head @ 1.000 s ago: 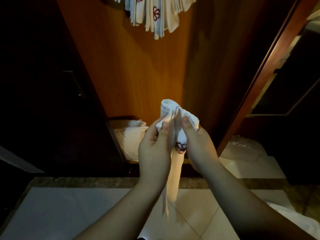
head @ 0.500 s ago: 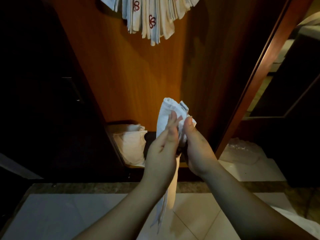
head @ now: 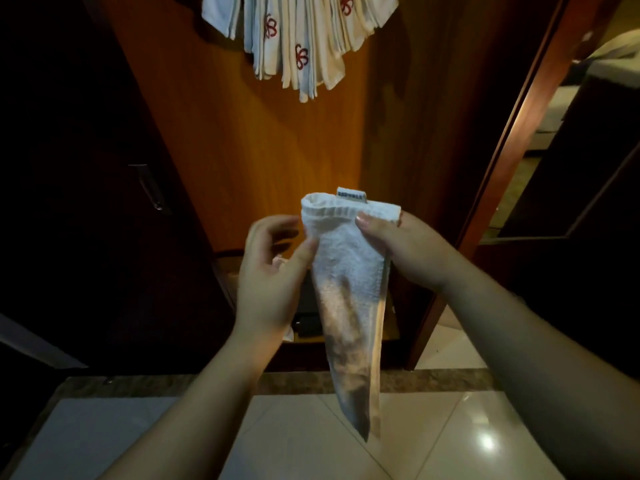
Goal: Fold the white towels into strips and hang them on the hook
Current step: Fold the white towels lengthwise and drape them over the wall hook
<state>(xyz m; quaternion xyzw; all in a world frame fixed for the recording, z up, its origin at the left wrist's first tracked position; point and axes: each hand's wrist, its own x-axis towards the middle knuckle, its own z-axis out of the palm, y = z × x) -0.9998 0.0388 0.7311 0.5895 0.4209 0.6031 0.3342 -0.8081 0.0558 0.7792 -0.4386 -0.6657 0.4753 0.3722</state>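
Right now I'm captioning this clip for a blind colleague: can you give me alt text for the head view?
Two hands hold a folded white towel upright before a wooden panel: the right hand pinches its top edge, the left hand's thumb touches its side. More folded towels with red flower marks hang above.

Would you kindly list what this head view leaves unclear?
- Hook: cut off by the top edge above the hung towels.
- Right hand fingers: hidden behind the held towel.
- Tag print: too small.
- Crate under the left hand: dark, blocked.
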